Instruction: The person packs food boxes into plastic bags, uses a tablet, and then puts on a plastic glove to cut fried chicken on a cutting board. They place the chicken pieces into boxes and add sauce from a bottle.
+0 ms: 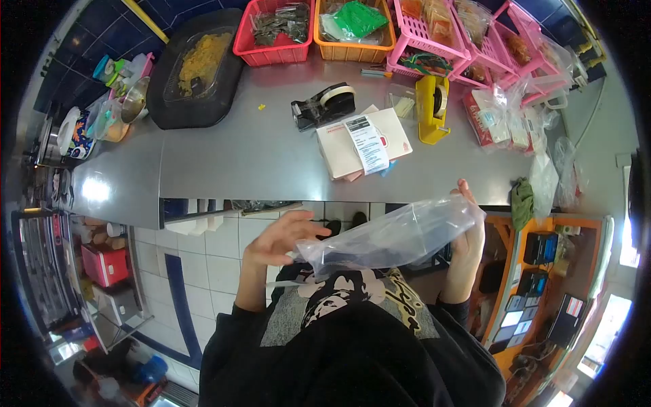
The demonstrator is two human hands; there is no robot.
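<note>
A clear plastic bag [400,234] stretches between my hands, in front of the steel counter and above my lap. At its right end my right hand [469,234] holds it, with the film lying over part of the palm and fingers. My left hand [285,239] is at the other end, fingers apart and the thumb tip right by the bag's gathered corner. On the counter beyond lies a white box [339,146] with a printed receipt [368,146] on top. Beside it are a black tape dispenser [315,112] and a yellow tape dispenser [428,119].
Along the back stand a red basket [271,55], an orange basket [352,51] and pink baskets [434,46] of packets. A black tray [163,102] holds yellow food at left. Plastic-wrapped boxes [485,122] sit at right, near a green cloth [521,203] hanging over the edge.
</note>
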